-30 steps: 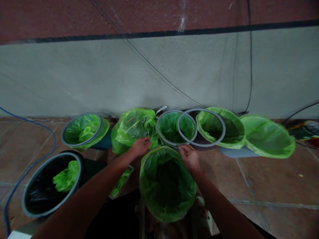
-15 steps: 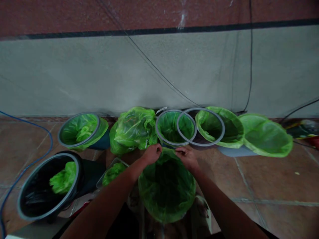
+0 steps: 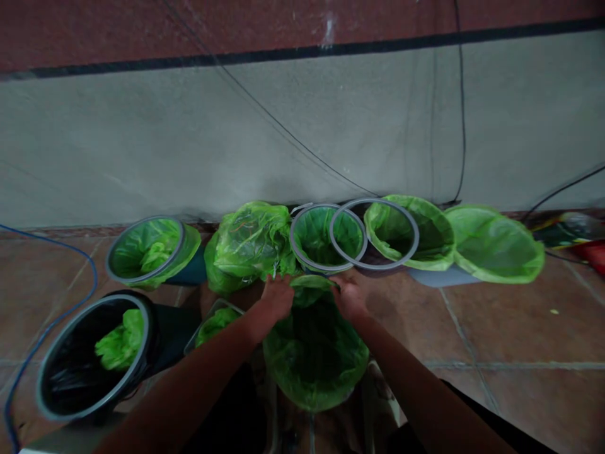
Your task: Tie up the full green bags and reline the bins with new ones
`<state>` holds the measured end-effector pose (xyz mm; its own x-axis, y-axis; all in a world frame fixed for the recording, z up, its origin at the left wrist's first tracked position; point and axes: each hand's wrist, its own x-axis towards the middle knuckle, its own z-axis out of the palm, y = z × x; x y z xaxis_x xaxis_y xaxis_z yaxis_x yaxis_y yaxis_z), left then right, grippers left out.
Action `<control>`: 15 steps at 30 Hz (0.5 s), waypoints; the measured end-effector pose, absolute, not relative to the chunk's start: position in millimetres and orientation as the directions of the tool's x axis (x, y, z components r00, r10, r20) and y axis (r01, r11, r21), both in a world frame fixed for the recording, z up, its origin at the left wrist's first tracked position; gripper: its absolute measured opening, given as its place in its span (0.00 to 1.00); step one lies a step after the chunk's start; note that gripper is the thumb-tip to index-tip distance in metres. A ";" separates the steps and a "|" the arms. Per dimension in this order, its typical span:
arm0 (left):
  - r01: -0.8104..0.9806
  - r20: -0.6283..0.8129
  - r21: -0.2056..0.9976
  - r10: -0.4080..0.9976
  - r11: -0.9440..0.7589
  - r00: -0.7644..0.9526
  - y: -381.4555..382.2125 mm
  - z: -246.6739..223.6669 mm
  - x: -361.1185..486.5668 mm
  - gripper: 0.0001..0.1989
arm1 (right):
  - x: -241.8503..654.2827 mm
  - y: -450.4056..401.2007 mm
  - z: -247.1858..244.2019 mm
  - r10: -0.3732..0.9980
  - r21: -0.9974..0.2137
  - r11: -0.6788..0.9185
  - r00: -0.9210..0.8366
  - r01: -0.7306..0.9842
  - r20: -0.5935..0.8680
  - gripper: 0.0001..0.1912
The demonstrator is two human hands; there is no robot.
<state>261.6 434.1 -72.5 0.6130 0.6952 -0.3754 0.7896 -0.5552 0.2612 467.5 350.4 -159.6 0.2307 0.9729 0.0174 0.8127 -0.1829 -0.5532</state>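
Between my legs stands a bin lined with a green plastic bag [image 3: 314,378], its mouth facing up toward me. The bag's edge is folded out over the rim, so the bin itself is mostly hidden. My left hand [image 3: 278,299] is closed on the bag's edge at the far left of the rim, its fingers on the outer side. At the far right of the rim, my right hand [image 3: 350,297] grips the same edge with curled fingers. Just beyond them is another green-lined bin with a grey ring [image 3: 293,243] around its mouth.
A loose grey ring [image 3: 416,236] overlaps bins at the wall. Green-lined bins [image 3: 496,246] stand right; a stuffed green bag [image 3: 250,243] sits left of centre. Further left are a ringed bin [image 3: 109,261] and a black-lined bin [image 3: 45,378]. A blue cable [image 3: 51,318] crosses the tiles.
My left hand has slid left along the rim, and my right hand has turned more over the bag's edge. The view has shifted slightly.
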 end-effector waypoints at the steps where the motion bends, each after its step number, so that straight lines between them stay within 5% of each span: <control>1: 0.788 -0.373 0.236 0.696 -0.569 0.614 435.6 -65.0 265.5 0.04 | 467.2 349.3 -159.6 0.973 -0.549 -0.178 0.229 0.817 0.024 0.15; 8: 0.762 -0.266 0.380 0.727 -0.525 0.633 445.8 -62.9 309.0 0.15 | 465.3 344.5 -158.5 0.978 -0.608 -0.131 0.204 0.783 0.053 0.16; 15: 0.741 -0.374 0.329 0.640 -0.585 0.671 438.8 -121.0 299.9 0.13 | 470.6 345.1 -160.7 0.971 -0.696 -0.173 0.239 0.697 -0.002 0.15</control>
<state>299.9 438.8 -121.0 0.6712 0.6401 -0.3737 0.7412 -0.5850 0.3293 470.6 345.1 -160.7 0.2393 0.9709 -0.0023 0.6968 -0.1734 -0.6960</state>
